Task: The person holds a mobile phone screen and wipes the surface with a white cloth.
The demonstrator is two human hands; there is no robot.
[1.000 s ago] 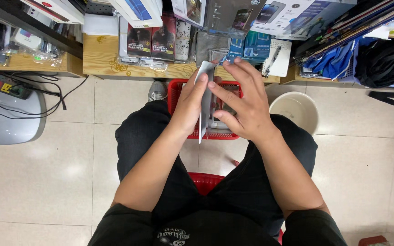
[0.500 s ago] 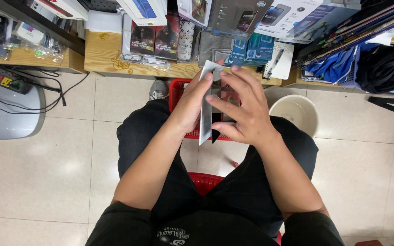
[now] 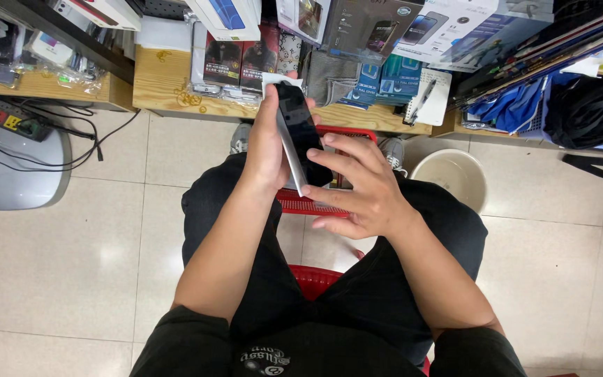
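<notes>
My left hand [image 3: 265, 143] holds a flat dark phone with a silver edge [image 3: 300, 132] upright above my lap, gripping it from the left side. My right hand [image 3: 361, 185] rests against the phone's dark face with its fingers spread, touching the lower right part. Both forearms reach forward over my black trousers [image 3: 225, 209]. A red plastic basket [image 3: 301, 202] sits on the floor between my knees, mostly hidden behind the hands.
A low wooden shelf [image 3: 169, 91] ahead carries several boxed phone accessories. A white bucket [image 3: 451, 174] stands at the right of my knee. A grey round appliance [image 3: 8, 167] with a power strip and cables lies at the left. A red stool edge [image 3: 319, 279] shows under me.
The phone has turned from edge-on to showing its dark face. My right hand has slid from the top of it down to its lower right side.
</notes>
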